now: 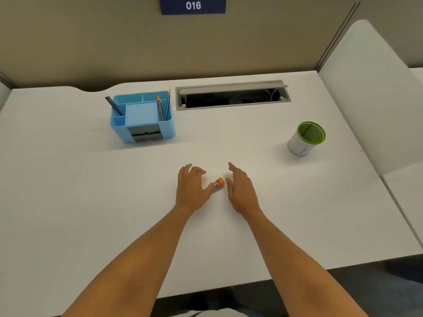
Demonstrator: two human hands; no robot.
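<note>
A small orange object (pixel 219 182), maybe a pencil sharpener or an eraser tip, lies on the white desk (pixel 91 202) between my two hands. My left hand (pixel 191 188) rests palm down just left of it, fingers relaxed, its thumb touching or almost touching the orange object. My right hand (pixel 240 188) stands on its edge just right of the object, fingers straight, a small gap from it. Neither hand grips anything.
A blue desk organiser (pixel 143 117) with several pencils stands at the back left. An open grey cable tray (pixel 232 96) is set into the desk behind. A white cup with a green rim (pixel 305 138) stands at the right. A partition wall rises behind.
</note>
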